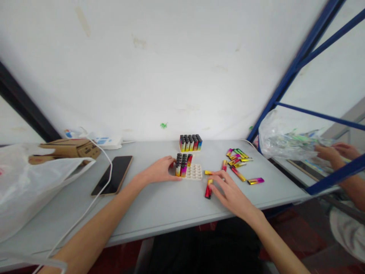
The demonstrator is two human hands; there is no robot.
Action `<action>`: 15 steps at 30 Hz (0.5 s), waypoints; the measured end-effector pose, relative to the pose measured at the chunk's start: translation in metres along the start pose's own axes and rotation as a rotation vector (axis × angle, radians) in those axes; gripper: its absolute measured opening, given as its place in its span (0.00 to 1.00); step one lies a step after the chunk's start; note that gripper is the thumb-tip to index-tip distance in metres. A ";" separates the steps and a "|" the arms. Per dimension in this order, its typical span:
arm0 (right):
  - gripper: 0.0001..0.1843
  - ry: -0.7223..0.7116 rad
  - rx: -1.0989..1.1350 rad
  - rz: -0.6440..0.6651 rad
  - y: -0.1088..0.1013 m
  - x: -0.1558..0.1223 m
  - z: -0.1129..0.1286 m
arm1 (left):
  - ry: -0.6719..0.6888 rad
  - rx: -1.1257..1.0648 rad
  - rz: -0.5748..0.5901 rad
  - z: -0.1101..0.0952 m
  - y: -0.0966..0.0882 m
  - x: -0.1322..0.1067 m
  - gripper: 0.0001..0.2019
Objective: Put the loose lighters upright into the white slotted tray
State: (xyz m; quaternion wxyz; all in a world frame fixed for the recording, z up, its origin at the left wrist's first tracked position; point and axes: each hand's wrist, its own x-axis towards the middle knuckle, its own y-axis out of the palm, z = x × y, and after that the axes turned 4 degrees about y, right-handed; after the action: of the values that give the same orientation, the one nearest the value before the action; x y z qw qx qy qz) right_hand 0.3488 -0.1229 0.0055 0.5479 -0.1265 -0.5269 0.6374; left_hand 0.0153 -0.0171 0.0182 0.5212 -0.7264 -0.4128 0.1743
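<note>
My left hand [159, 171] rests on the grey table [159, 205], its fingers curled against the left side of a white slotted tray [194, 172] that is partly filled with upright colourful lighters [183, 163]. My right hand [228, 189] lies over loose lighters, fingertips touching one lying lighter [208, 188]. More loose lighters [238, 161] are scattered to the right. A full tray of lighters [190, 142] stands by the wall.
A phone [113, 175] lies at the left with a white cable across it, beside a cardboard box [70, 148], a power strip [107, 141] and a white plastic bag [28, 186]. Another person's hands [336, 152] handle a clear bag [285, 139] at the right, behind a blue frame [288, 76].
</note>
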 end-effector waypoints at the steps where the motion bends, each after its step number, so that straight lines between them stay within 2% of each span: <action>1: 0.20 -0.071 0.012 0.067 -0.004 0.000 0.002 | 0.004 0.000 0.000 -0.001 0.000 0.000 0.30; 4: 0.32 -0.249 0.007 0.221 -0.012 0.004 0.001 | 0.011 -0.005 0.002 -0.002 -0.002 -0.001 0.29; 6: 0.29 -0.296 0.005 0.275 -0.012 0.007 -0.003 | 0.006 -0.008 0.007 -0.004 -0.003 -0.001 0.29; 8: 0.20 -0.291 0.027 0.308 -0.012 0.010 -0.006 | 0.001 -0.007 0.012 -0.004 -0.004 -0.001 0.30; 10: 0.12 -0.230 0.065 0.317 -0.014 0.014 -0.007 | 0.002 -0.013 0.016 -0.004 -0.004 -0.001 0.30; 12: 0.05 -0.110 0.119 0.300 -0.017 0.021 -0.005 | 0.005 -0.023 0.017 -0.003 -0.003 -0.001 0.30; 15: 0.15 0.095 0.305 0.214 -0.017 0.043 -0.002 | 0.005 -0.031 0.016 -0.001 -0.001 0.000 0.30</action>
State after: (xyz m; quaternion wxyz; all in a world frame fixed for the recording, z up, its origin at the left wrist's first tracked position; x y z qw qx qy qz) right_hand 0.3442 -0.0890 0.0363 0.5141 -0.1273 -0.3811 0.7578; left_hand 0.0150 -0.0177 0.0192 0.5095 -0.7382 -0.4081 0.1700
